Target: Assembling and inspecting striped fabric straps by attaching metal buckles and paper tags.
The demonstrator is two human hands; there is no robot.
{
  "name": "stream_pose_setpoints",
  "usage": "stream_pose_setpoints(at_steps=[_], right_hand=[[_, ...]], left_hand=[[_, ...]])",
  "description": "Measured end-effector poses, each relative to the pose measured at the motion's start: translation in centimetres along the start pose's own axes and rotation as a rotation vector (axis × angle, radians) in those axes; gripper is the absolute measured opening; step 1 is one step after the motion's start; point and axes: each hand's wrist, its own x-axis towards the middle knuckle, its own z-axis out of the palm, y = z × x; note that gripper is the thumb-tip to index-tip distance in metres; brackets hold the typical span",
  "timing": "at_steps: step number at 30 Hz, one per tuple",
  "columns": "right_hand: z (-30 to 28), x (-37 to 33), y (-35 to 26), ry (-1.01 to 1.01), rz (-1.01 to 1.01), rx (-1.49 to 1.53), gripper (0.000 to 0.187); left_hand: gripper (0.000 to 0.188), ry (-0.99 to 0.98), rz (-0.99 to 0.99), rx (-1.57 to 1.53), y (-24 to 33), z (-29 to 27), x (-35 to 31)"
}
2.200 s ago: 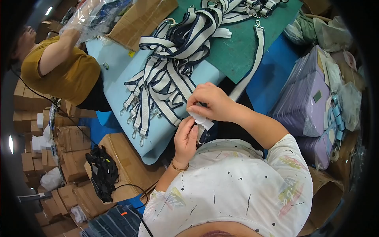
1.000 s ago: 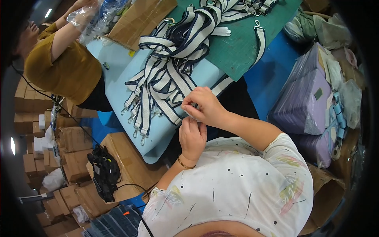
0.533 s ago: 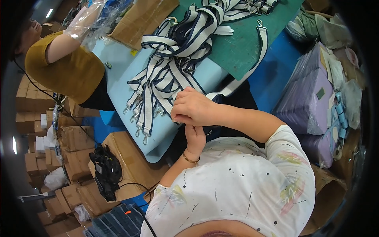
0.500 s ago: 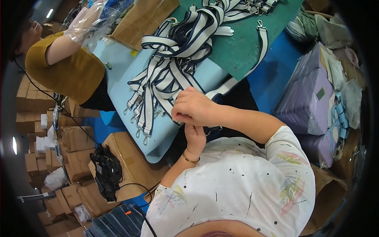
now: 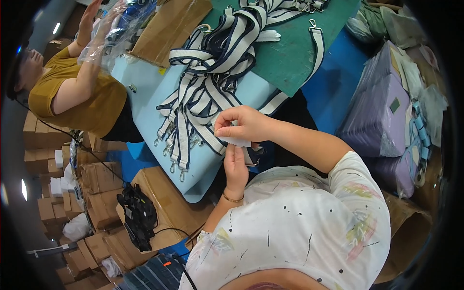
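My right hand (image 5: 245, 122) is closed in a pinch, thumb and forefinger on a small white strip (image 5: 236, 141) with a jagged edge. Below it, my left hand (image 5: 236, 169) points upward, its fingertips closed at the strip's lower edge and partly hidden behind it. A strap end with metal hardware (image 5: 252, 157) shows just right of my left hand. White webbing straps (image 5: 212, 96) with dark blue edges and metal snap hooks lie heaped beyond my hands. One strap (image 5: 317, 53) hangs over the green mat's edge.
The straps lie across a light blue table (image 5: 145, 113) and a green mat (image 5: 290, 65). A co-worker in a mustard top (image 5: 82, 106) handles clear plastic at the left. Cardboard boxes (image 5: 169, 193) stand lower left; wrapped purple stacks (image 5: 377, 106) stand at the right.
My right hand has turned and opened its curl, bringing the white strip into view. My left hand has dropped slightly below it. The co-worker's arms have moved, and both now show.
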Motion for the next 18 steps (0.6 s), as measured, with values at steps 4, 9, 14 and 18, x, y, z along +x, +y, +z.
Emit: stream_pose_setpoints(at_steps=[4,9,14,18], right_hand=[[-0.4,-0.2,-0.6,-0.01,0.106,0.027,0.019],[0.9,-0.4,0.2,0.163,-0.196,-0.267,0.011],[2.8,-0.3,0.6,0.343,-0.366,-0.439,0.01],[2.8,0.5,1.2,0.447,-0.364,-0.39,0.009]], left_hand=[[0.037,0.03,-0.064,-0.179,1.6,0.1,0.3],[0.028,0.174,0.057,0.31,1.8,-1.0,-0.1],[0.024,0.229,0.506,0.948,1.5,0.5,0.4],[0.029,0.279,0.494,1.238,1.9,1.1,0.4]])
